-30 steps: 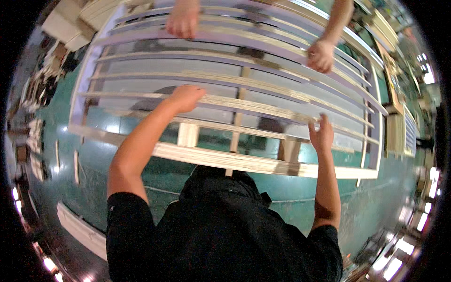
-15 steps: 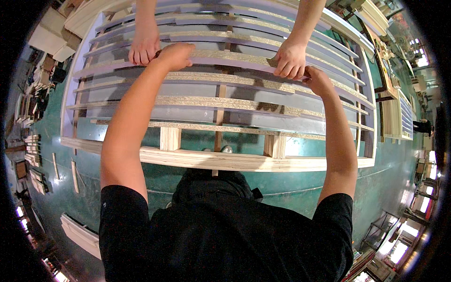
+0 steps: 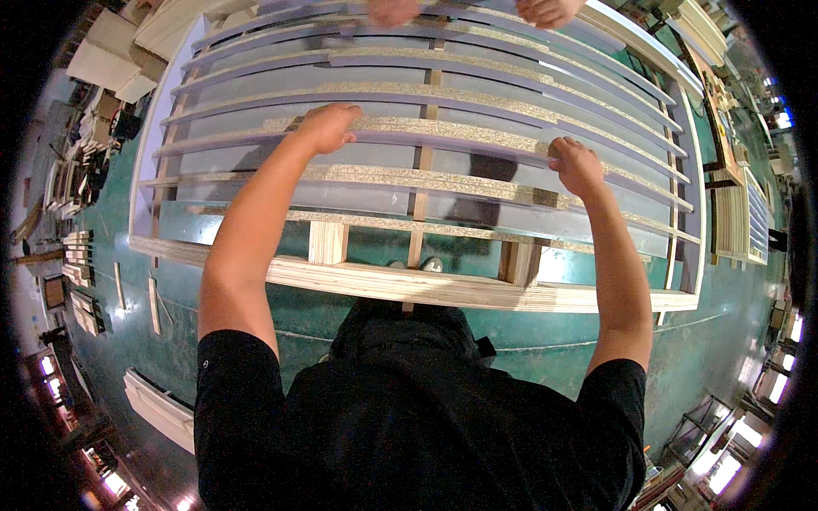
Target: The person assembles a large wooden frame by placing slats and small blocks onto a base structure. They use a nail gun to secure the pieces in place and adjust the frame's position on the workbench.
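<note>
A slatted wooden frame (image 3: 409, 289) spans the view before me, crossed by long strips with speckled chipboard edges and pale lilac faces. My left hand (image 3: 328, 128) is closed over one chipboard strip (image 3: 443, 130) near its left part, thumb on the near side. Toward the right end of the same strip, my right hand (image 3: 578, 164) is closed, its fingers curled over the edge; their undersides are hidden. At the top edge, another person's left-hand-side hand (image 3: 394, 10) is blurred, and that person's other hand (image 3: 550, 10) is curled near the far strips.
Two short wooden blocks (image 3: 328, 243) (image 3: 518, 262) join the frame's near rail. Stacked timber pieces (image 3: 78, 260) lie on the green floor at left, with a pale panel stack (image 3: 160, 409) nearer. A workbench (image 3: 711, 128) and more panels (image 3: 740, 213) stand at right.
The other person's hands have left the strip between mine and drawn away to the far side. My hands have come slightly nearer with the strip, and the whole view has shifted a little.
</note>
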A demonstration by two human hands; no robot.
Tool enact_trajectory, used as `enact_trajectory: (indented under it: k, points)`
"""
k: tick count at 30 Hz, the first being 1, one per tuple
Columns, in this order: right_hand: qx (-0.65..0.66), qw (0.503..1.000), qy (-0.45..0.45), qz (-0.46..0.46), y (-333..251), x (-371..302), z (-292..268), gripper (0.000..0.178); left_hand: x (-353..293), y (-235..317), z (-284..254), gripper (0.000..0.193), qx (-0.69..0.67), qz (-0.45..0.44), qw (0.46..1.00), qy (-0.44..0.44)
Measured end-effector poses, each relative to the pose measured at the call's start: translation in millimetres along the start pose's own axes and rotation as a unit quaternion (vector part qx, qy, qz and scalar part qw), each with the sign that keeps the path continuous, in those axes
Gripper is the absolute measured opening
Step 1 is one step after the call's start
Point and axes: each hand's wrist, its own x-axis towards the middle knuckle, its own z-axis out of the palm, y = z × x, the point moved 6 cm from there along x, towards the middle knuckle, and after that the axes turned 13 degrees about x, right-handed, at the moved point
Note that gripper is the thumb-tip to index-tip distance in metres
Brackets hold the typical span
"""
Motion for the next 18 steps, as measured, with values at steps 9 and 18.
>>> enact_trajectory:
  k: [9, 18]
  points:
    - [-0.039, 0.999, 0.025, -0.003, 27, 2, 26, 0.023, 15, 8, 6, 0.041, 0.007, -0.003, 1.0, -0.013]
    - [-0.007, 0.959, 0.25, 0.135, 72, -55, -17, 0.046, 10, 4, 18, 0.043, 0.06, 0.024, 0.998, 0.018]
